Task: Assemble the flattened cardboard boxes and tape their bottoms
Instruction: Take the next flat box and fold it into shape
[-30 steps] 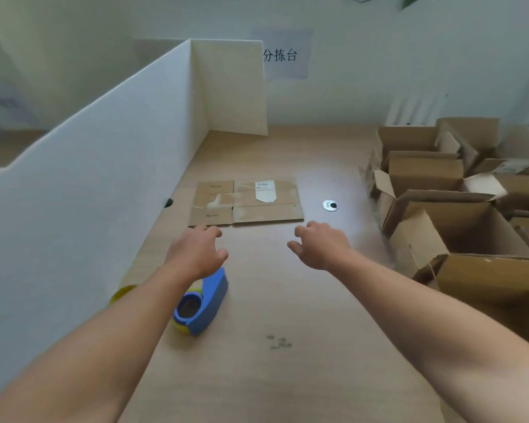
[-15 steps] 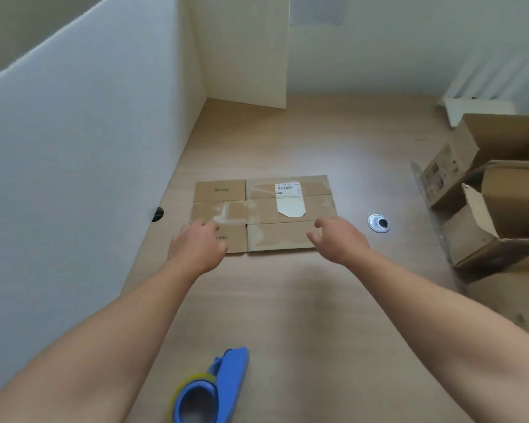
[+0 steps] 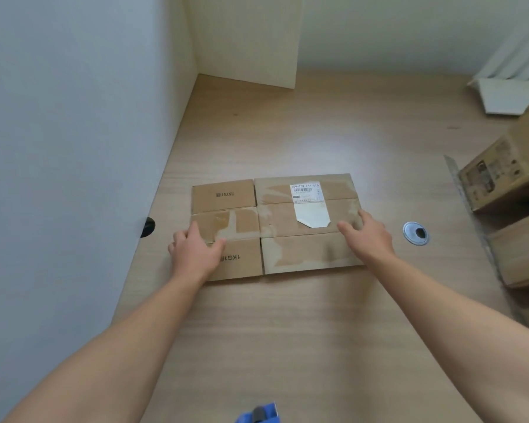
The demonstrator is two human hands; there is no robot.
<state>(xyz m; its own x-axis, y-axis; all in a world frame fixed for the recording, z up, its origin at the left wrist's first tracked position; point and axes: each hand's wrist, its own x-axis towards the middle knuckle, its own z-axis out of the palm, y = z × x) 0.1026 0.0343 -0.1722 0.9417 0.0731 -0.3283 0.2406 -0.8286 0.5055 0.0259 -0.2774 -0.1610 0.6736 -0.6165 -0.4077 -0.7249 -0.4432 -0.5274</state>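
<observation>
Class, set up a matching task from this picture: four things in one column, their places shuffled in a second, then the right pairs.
1 flattened box
2 tape dispenser
3 metal grommet
4 left hand

A bottom edge of the picture
B resting on the box's left end
C on the table, right of the box
D middle of the table

Pairs: 1-D, 2-A, 3-C, 4-B

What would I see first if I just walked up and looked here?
A flat box lies in the middle of the table, with a white label on its far right part. The left hand and right hand rest on its two ends. More boxes pile up at the right edge.
</observation>
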